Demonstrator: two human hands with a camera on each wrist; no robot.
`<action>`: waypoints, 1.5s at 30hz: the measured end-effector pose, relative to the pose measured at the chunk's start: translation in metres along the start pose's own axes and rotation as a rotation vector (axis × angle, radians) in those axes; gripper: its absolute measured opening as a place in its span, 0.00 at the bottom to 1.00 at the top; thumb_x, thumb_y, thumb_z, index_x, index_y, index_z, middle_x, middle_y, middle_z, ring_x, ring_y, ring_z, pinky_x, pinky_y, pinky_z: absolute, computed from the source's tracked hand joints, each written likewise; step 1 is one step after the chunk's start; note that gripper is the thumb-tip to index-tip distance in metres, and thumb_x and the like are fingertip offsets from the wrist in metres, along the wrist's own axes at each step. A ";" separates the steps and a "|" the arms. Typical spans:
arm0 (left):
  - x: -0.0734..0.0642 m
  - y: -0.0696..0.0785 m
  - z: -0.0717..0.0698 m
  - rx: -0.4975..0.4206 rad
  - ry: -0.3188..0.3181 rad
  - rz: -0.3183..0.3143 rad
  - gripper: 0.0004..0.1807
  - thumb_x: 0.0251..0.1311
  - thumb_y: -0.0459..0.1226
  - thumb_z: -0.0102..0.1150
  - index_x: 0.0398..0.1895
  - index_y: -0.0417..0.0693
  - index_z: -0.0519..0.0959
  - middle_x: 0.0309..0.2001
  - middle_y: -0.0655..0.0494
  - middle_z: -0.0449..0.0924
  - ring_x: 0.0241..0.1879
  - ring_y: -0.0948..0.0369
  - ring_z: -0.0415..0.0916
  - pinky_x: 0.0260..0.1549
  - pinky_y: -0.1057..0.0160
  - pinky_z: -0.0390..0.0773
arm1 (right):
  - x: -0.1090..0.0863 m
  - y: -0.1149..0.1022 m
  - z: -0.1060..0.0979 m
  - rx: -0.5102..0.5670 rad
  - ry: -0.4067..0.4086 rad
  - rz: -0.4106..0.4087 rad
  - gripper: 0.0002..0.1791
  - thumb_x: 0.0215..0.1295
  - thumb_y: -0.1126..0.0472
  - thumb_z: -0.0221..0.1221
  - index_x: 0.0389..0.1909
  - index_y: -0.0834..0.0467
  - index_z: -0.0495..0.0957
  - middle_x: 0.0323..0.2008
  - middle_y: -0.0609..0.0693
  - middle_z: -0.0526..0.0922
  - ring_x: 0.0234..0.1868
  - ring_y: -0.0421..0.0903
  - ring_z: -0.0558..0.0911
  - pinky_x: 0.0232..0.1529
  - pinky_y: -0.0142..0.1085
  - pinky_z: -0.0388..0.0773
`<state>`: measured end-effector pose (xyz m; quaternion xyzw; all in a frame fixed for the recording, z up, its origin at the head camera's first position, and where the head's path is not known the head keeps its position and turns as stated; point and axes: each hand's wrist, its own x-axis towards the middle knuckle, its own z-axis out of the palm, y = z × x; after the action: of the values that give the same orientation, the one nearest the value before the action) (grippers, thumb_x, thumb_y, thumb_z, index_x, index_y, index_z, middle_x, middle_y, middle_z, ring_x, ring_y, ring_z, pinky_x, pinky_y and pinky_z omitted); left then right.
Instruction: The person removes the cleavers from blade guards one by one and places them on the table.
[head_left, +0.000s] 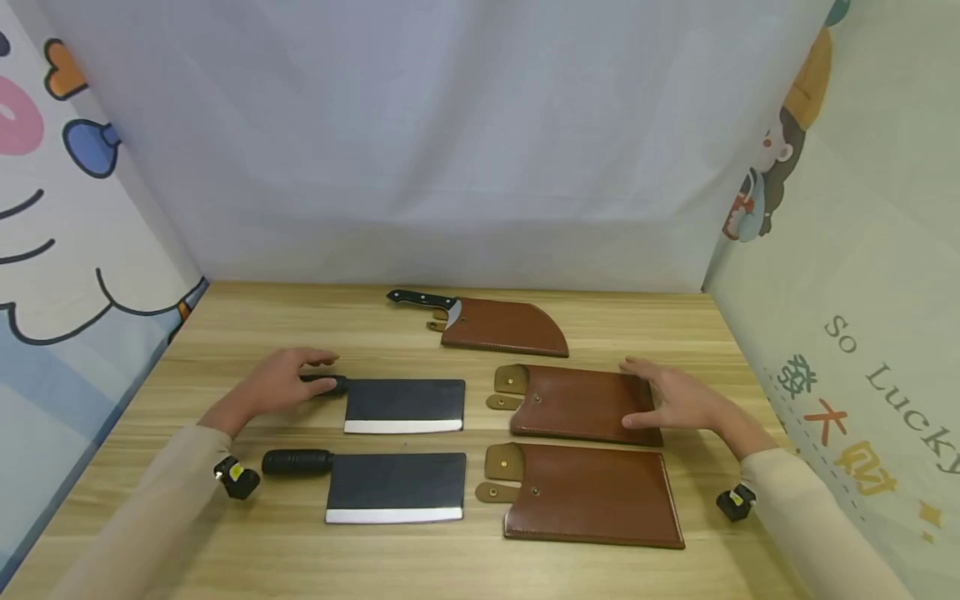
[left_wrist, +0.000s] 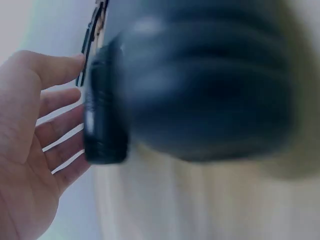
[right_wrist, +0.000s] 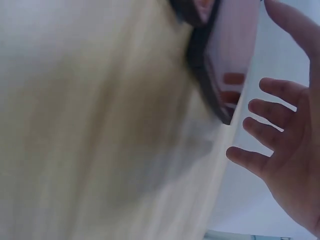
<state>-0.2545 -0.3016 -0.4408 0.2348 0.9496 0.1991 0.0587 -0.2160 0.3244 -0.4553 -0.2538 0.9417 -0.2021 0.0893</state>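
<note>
On the table lie two cleavers with black handles and dark blades with a bright edge. My left hand (head_left: 288, 379) is over the handle of the farther cleaver (head_left: 405, 406), its fingers parted and not wrapped round it; the handle (left_wrist: 105, 112) stands beside the fingertips in the left wrist view. The nearer cleaver (head_left: 397, 488) lies in front. My right hand (head_left: 671, 396) is spread over the right end of the farther brown leather sheath (head_left: 573, 403), thumb and fingers straight. In the right wrist view that hand (right_wrist: 285, 125) holds nothing.
A second brown sheath (head_left: 592, 494) lies nearer, its snap straps (head_left: 498, 492) pointing left. At the back, a knife with a black riveted handle (head_left: 420, 299) sits in a curved brown sheath (head_left: 506, 325). A white cloth (head_left: 450, 150) hangs behind the wooden table (head_left: 247, 325).
</note>
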 end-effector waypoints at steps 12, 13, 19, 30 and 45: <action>0.060 0.021 -0.010 0.066 0.021 -0.005 0.29 0.72 0.45 0.60 0.68 0.36 0.74 0.63 0.37 0.78 0.60 0.39 0.76 0.56 0.36 0.74 | 0.041 -0.021 -0.015 -0.083 0.097 -0.026 0.46 0.61 0.38 0.69 0.71 0.64 0.70 0.70 0.64 0.71 0.68 0.66 0.72 0.64 0.61 0.69; 0.066 0.022 -0.009 0.059 0.038 -0.012 0.30 0.72 0.46 0.60 0.69 0.37 0.73 0.63 0.37 0.78 0.60 0.39 0.76 0.56 0.36 0.73 | 0.045 -0.023 -0.014 -0.076 0.102 -0.020 0.46 0.61 0.39 0.70 0.71 0.64 0.70 0.70 0.64 0.72 0.68 0.65 0.73 0.65 0.61 0.69; 0.092 0.025 -0.004 0.015 0.125 -0.041 0.36 0.71 0.50 0.61 0.73 0.35 0.68 0.66 0.33 0.73 0.62 0.37 0.74 0.58 0.35 0.71 | 0.071 -0.036 -0.008 -0.035 0.129 0.020 0.45 0.61 0.41 0.71 0.71 0.65 0.70 0.68 0.63 0.74 0.67 0.63 0.75 0.65 0.59 0.71; 0.122 0.017 0.014 -0.130 0.151 -0.055 0.42 0.72 0.49 0.60 0.79 0.36 0.57 0.75 0.33 0.60 0.68 0.36 0.65 0.66 0.35 0.64 | 0.110 -0.047 0.013 0.057 0.176 0.123 0.46 0.63 0.41 0.68 0.73 0.66 0.67 0.45 0.67 0.85 0.56 0.63 0.81 0.61 0.58 0.74; 0.142 0.024 0.018 -0.216 0.071 -0.126 0.45 0.74 0.49 0.57 0.81 0.34 0.48 0.76 0.29 0.56 0.71 0.34 0.61 0.69 0.37 0.61 | 0.136 -0.050 0.023 0.120 0.101 0.174 0.50 0.64 0.41 0.68 0.75 0.67 0.61 0.64 0.66 0.77 0.65 0.63 0.76 0.64 0.56 0.72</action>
<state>-0.3659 -0.2095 -0.4500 0.1597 0.9371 0.3040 0.0625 -0.3038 0.2072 -0.4641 -0.1548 0.9496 -0.2622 0.0742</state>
